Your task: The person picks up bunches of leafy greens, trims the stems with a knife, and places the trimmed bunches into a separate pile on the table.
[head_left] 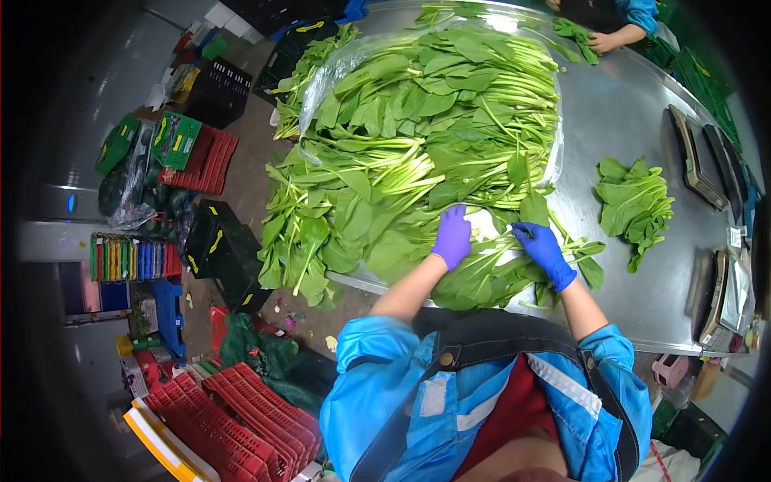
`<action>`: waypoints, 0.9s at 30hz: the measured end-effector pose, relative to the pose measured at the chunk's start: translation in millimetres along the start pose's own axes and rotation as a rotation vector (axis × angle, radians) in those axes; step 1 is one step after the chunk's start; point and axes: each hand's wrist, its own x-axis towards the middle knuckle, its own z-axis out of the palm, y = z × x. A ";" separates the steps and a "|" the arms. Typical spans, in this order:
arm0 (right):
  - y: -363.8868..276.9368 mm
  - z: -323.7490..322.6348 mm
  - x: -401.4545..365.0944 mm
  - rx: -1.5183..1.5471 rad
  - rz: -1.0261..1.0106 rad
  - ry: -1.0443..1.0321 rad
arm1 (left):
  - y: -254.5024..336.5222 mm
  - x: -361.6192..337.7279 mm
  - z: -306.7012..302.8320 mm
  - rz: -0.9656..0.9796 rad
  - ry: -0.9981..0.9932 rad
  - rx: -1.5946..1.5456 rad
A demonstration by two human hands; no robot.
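Note:
My left hand [454,238], in a purple glove, lies against the near edge of a big pile of leafy greens [434,112]. Its fingers are pressed together, and what they hold is hidden. My right hand [546,254], in a blue glove, bends its fingers around thin stems of leafy greens [490,273] close to my body. Pale stalks and a white patch show between the two hands. Loose leaves lie under and beside both wrists. To the right, a separate bunch of greens [636,207] rests on the metal table [634,104].
Clear plastic film [321,92] edges the pile. Across the table, a co-worker's hand [602,42] touches a small bunch of greens [574,36]. Dark-edged trays [695,161] stand along the right side. Red crates [233,426] and dark crates [225,253] occupy the floor at left.

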 end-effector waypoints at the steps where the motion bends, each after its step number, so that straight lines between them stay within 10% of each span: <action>1: -0.1 -2.0 -2.0 0.044 -0.023 -0.004 | 0.8 3.7 0.6 -0.022 0.013 0.049; 8: -12.3 -6.6 -9.6 0.094 -0.009 -0.001 | -14.7 -4.2 -26.0 0.019 -0.059 -0.216; 12: -45.5 -9.7 -18.6 0.069 -0.207 0.101 | 12.6 -11.3 -122.3 0.072 0.192 -0.485; 18: -114.8 -15.0 -0.7 0.028 -0.541 0.256 | 31.5 -15.5 -185.7 -0.112 0.000 -1.013; 27: -67.3 -16.1 11.7 0.020 -0.321 0.180 | 15.6 -35.2 -185.8 -0.308 -0.049 -1.230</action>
